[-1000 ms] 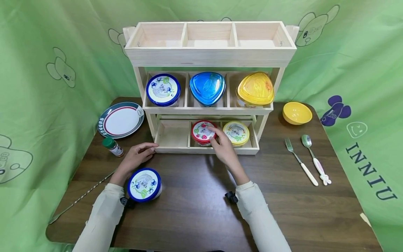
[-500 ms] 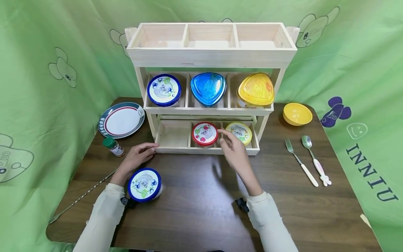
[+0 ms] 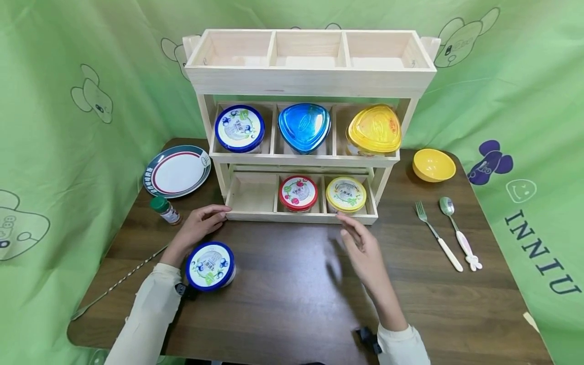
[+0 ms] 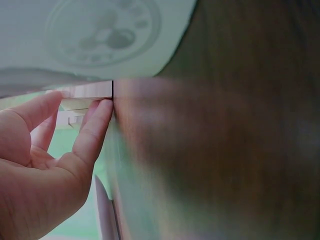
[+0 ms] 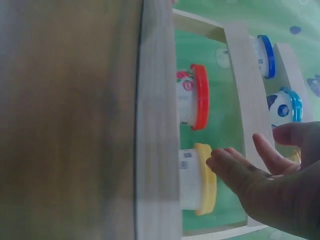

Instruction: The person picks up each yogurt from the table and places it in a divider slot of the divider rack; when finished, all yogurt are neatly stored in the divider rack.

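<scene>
My left hand (image 3: 199, 228) touches the left front corner of the wooden rack's bottom tray (image 3: 274, 217) with fairly straight fingertips. In the left wrist view its fingers (image 4: 90, 135) meet that pale wood edge. My right hand (image 3: 365, 253) holds nothing; it hovers in front of the tray's right end. The yellow-lidded tub (image 3: 346, 194) is the thing nearest to it, standing in the right compartment. In the middle compartment stands a red-lidded tub (image 3: 298, 193). Beside my left forearm a blue-lidded round tub (image 3: 210, 266) stands on the table.
The middle tier holds a blueberry-lidded tub (image 3: 239, 129), a blue triangular-lidded tub (image 3: 304, 128) and a yellow one (image 3: 375, 129). A plate (image 3: 177, 172), a green-capped jar (image 3: 166, 210) and a thin twisted stick (image 3: 120, 283) lie left. A yellow bowl (image 3: 434, 165), fork (image 3: 439, 236) and spoon (image 3: 460, 233) are right.
My right hand has left the red-lidded tub, drawing back to the right and toward me, out of the tray. My left hand stays at the tray corner.
</scene>
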A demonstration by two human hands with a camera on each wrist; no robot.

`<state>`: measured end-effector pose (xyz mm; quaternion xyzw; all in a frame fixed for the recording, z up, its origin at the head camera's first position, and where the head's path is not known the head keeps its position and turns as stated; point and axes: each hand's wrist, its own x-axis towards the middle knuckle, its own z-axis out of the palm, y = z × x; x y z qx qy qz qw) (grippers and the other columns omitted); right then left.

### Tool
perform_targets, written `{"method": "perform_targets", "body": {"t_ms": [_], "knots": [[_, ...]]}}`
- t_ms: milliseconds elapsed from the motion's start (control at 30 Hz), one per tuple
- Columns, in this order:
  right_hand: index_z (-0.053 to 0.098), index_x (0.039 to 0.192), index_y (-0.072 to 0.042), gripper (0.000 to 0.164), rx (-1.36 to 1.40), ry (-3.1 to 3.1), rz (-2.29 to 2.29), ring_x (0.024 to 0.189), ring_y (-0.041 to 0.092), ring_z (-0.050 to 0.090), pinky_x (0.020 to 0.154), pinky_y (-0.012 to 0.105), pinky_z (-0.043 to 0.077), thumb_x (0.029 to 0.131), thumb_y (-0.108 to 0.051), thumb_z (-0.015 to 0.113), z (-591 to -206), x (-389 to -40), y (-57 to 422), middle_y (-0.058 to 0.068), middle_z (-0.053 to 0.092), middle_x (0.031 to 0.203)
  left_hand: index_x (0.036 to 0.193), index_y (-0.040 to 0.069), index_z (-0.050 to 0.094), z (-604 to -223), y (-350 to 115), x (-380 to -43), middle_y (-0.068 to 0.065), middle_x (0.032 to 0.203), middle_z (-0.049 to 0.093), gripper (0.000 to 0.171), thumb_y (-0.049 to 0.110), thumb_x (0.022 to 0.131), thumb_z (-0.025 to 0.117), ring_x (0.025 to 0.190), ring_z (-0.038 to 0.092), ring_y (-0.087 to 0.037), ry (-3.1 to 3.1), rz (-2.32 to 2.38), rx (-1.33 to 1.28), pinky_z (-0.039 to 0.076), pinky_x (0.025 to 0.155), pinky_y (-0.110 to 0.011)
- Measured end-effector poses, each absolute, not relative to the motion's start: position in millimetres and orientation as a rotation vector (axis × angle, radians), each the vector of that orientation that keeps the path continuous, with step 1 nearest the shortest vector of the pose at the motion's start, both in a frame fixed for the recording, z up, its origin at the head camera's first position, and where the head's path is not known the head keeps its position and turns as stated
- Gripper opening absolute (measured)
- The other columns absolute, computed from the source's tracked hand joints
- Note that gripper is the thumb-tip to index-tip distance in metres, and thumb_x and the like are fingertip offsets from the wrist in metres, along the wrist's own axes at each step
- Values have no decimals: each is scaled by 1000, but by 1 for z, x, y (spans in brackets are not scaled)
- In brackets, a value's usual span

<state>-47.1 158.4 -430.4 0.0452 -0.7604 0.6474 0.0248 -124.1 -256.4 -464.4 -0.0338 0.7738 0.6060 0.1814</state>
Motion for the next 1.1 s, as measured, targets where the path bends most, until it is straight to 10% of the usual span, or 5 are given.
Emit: {"method": "perform_targets", "body": {"t_ms": [300, 1100], "knots": [[53, 154, 3, 45, 227, -2577, 2034, 149, 51, 44, 117, 63, 39, 111, -6, 58, -452, -26, 150, 27, 49, 162, 150, -6, 59, -463, -257, -125, -25, 158, 52, 42, 19, 116, 55, 141, 56, -28, 2183, 1718, -60, 48, 112, -38], [54, 152, -1, 41, 590, -2514, 2385, 149, 41, 49, 122, 54, 41, 113, -14, 57, -465, -32, 29, 23, 49, 162, 149, -5, 60, -466, -256, -123, -25, 156, 54, 43, 21, 116, 56, 137, 59, -22, 2208, 1717, -71, 49, 111, -36]]}}
